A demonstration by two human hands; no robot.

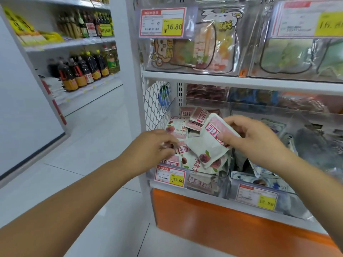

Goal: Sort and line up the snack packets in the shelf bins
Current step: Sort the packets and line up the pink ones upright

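Sorting appears barely begun: right hand [256, 140] grips a raised packet [209, 143], left hand [154, 145] pinches a second packet [182, 149] in the bin [207, 175] — its heap [193, 163] lies jumbled.

Glossy white plastic snack packets [209, 145], clear glossy plastic bin [204, 182] at six o'clock, white metal mesh panel [156, 104] at nine o'clock

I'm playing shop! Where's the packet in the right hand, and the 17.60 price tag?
packet [203, 145]: head view, on its white middle.
price tag [170, 175]: head view, on its middle.
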